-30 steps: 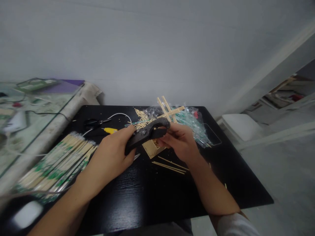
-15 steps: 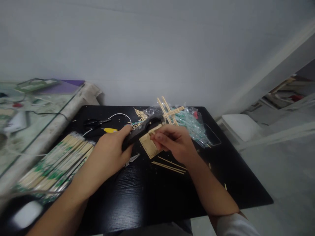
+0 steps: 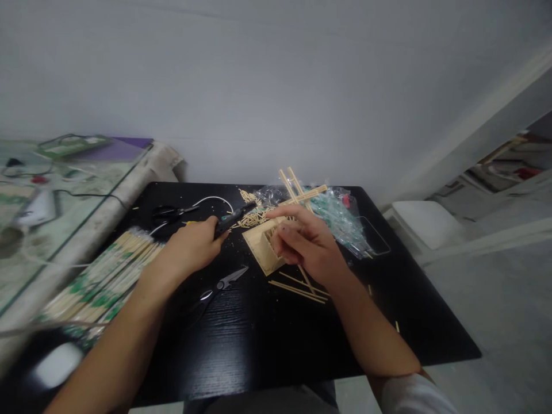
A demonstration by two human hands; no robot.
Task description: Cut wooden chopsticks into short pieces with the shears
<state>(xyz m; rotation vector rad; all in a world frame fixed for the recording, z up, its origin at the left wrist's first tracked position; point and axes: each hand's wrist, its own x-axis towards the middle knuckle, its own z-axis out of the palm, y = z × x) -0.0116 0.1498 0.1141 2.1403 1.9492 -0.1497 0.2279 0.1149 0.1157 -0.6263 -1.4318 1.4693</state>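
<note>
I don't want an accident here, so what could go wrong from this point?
The scissors lie with their tips toward the small wooden structure, so a finger might get nicked. The black tool in the left hand is near the pile of short sticks and could scatter them. The right hand partly hides the structure and might knock it.

Got the black tool [image 3: 233, 219] gripped in my left fingers [image 3: 210, 229], slim end poking out past them, slanting away and right. Little pale wooden model [image 3: 260, 246] sits by my right fingers [image 3: 296, 237], square flat base, raised middle. They hide its right side; can't tell over the feed if they're touching.
</note>
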